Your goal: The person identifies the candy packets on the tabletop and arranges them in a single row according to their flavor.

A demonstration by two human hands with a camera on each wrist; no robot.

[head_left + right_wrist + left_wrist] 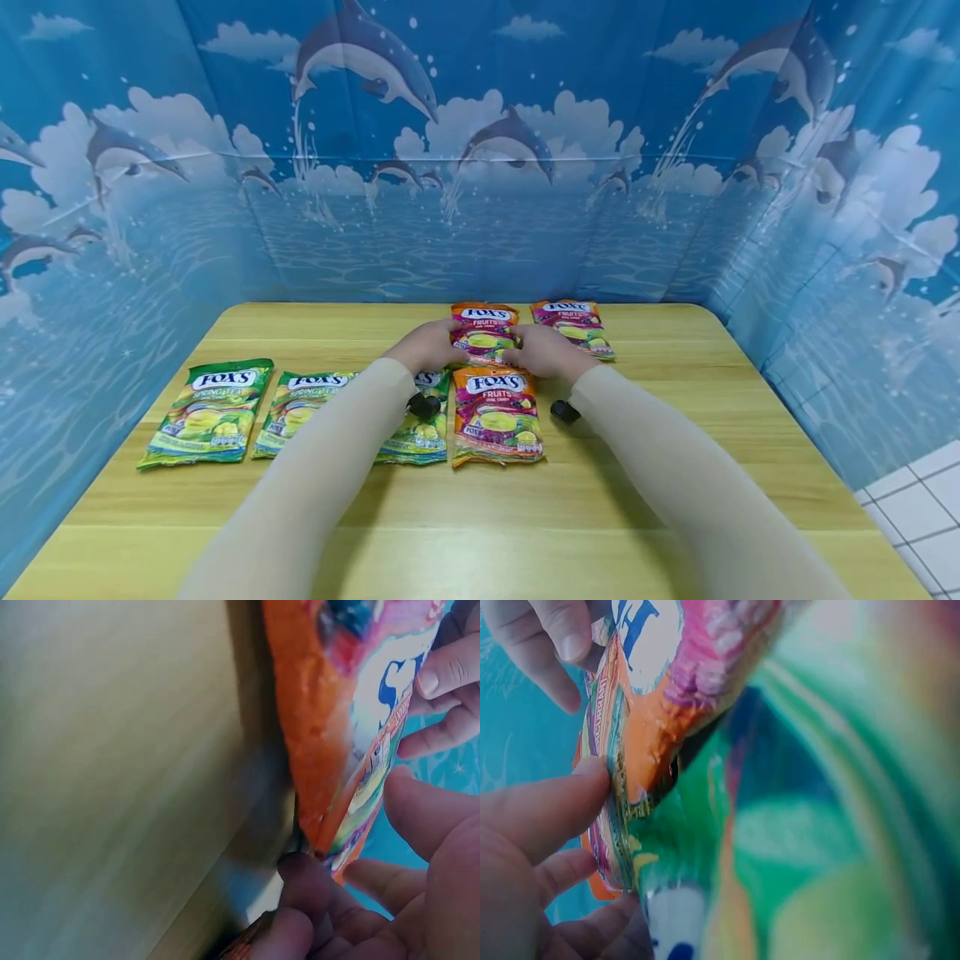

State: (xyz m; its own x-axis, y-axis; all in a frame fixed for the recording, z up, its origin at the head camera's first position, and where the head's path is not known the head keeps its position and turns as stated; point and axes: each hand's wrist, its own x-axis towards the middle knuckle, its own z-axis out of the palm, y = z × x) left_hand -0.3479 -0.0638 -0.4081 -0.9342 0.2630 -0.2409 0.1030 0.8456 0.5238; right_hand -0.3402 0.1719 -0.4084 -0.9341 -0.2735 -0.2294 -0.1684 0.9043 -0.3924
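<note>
Two hands (426, 346) (553, 352) hold rear-left Fruits bag (483, 335), seemingly pinching side edges.

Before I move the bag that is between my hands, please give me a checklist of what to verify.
1. Left hand touches left edge of rear middle Fruits bag: ok.
2. Right hand touches its right edge: ok.
3. Brand name readable in head view: ok.
4. Gap to rear right Fruits bag: ok, tabletop shows between.
5. Gap to front Fruits bag: not ok, none shows in head view.
6. Firm grip on both sides: cannot tell.
</note>
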